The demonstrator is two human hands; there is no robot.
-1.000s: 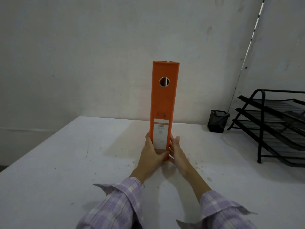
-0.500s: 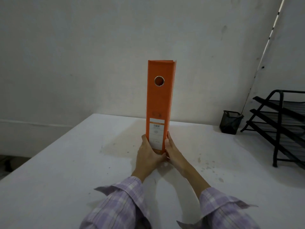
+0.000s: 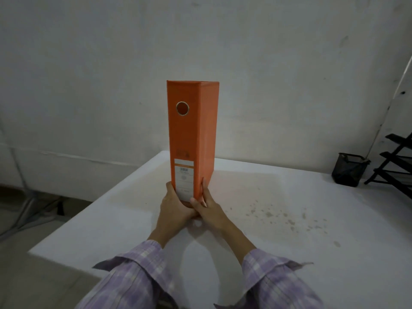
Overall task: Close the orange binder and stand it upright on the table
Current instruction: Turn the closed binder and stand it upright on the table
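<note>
The orange binder [image 3: 189,134] stands upright and closed on the white table [image 3: 278,237], spine facing me, with a round finger hole near the top and a white label low on the spine. Its right cover shows at a slight angle. My left hand [image 3: 174,208] presses against the lower left side of the spine. On the lower right side, my right hand [image 3: 206,207] grips it with the thumb across the bottom edge. Both hands clasp the binder's base.
A black mesh pen cup [image 3: 349,169] stands at the back right, and beside it a black wire tray rack [image 3: 394,166] at the frame's right edge. The table's left edge [image 3: 93,204] and near-left corner are close. Small stains speckle the table on the right.
My view has swung left, so the rack and cup slid toward the right edge. The binder now shows its right cover. Both hands stay clasped at its base.
</note>
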